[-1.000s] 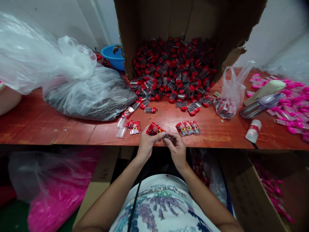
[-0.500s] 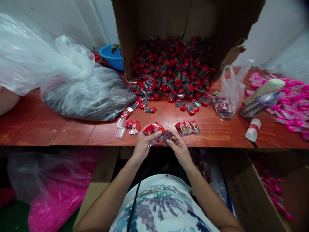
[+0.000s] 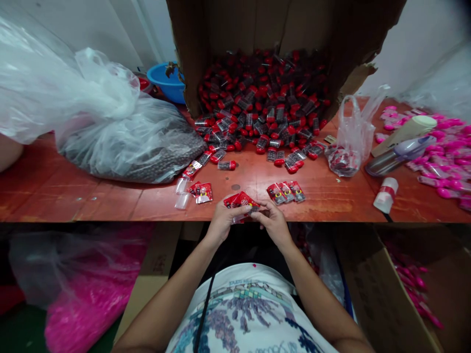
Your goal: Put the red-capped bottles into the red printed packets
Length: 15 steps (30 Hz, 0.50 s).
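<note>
Small red printed packets (image 3: 243, 199) are fanned out in my left hand (image 3: 222, 220), its thumb pressed on top of them. My right hand (image 3: 271, 216) pinches the right end of one packet with thumb and fingers, so both hands meet just over the table's front edge. Three red and black packets (image 3: 286, 192) lie overlapping to the right of my hands. On the left lie a few more packets (image 3: 203, 192) beside two clear plastic pieces (image 3: 182, 193). One red-capped small clear container (image 3: 226, 165) with dark contents rests behind my hands.
A cardboard box (image 3: 257, 29) on its side spills many red-capped containers (image 3: 265, 108) over the red table (image 3: 110, 201). A clear bag of dark beads (image 3: 140, 142) sits left. To the right are a small plastic bag (image 3: 346, 147), a bottle (image 3: 397, 157), a white roll (image 3: 386, 195) and pink items (image 3: 449, 157).
The packet between my hands has tilted and turned, showing more of its red printed face and less of its dark part. My right fingers have shifted slightly. The view has moved a little.
</note>
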Tool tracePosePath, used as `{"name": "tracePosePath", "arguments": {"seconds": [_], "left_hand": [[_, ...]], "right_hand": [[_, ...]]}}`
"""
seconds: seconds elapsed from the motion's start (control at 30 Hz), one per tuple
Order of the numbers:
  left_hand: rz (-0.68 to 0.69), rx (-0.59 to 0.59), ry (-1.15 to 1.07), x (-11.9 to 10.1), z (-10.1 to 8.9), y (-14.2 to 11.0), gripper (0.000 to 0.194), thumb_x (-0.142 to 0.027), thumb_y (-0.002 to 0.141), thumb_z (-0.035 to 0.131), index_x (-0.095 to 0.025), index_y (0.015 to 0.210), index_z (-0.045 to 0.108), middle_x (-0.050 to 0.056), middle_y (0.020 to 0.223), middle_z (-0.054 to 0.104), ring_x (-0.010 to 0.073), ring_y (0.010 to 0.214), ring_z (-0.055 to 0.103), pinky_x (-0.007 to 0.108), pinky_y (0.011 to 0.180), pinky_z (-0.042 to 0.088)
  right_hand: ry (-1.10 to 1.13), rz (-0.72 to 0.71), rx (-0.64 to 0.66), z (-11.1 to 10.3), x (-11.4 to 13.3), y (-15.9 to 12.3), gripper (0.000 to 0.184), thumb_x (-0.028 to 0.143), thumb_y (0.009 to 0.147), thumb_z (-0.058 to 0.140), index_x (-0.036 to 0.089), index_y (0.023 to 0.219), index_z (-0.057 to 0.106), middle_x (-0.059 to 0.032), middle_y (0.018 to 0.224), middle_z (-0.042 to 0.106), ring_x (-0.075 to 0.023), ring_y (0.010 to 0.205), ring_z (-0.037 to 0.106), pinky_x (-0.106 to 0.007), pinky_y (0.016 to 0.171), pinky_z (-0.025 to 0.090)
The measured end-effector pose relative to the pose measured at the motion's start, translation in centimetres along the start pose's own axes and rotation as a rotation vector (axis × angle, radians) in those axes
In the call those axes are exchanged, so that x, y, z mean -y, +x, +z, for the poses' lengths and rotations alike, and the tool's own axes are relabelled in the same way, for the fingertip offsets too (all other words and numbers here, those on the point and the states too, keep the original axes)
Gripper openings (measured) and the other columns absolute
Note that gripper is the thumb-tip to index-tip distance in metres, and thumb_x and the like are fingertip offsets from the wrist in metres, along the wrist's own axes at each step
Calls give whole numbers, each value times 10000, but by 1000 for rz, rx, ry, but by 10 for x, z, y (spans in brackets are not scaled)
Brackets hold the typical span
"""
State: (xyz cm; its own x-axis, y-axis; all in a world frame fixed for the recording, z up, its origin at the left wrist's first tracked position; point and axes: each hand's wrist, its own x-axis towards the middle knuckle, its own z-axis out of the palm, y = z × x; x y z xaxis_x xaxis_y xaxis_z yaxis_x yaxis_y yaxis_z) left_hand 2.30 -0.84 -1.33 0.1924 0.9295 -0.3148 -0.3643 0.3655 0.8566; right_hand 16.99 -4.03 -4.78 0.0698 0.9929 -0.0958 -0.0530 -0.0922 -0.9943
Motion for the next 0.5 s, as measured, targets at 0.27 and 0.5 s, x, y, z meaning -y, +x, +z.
{"name": "tracePosePath", "arguments": {"seconds": [0.27,0.5], "left_hand": [[-136,-128,-209,4,-11,10,344,-97,594,770,-112,916,649,104,829,731,203,713,699,297,661,561],[-62,-105,-161,0,-5,12,346,-143,581,798,-117,890,645,58,786,719,160,649,675,246,605,553]], "right_hand": [[-412,-108,-247,-18,4,5,379,371,783,642,212,1127,629,-67,982,625,-160,703,622,-293,613,523],[-435,-273,-77,10,12,9,260,294,841,593,228,1087,647,-45,980,643,-179,891,628,-299,804,515]]}}
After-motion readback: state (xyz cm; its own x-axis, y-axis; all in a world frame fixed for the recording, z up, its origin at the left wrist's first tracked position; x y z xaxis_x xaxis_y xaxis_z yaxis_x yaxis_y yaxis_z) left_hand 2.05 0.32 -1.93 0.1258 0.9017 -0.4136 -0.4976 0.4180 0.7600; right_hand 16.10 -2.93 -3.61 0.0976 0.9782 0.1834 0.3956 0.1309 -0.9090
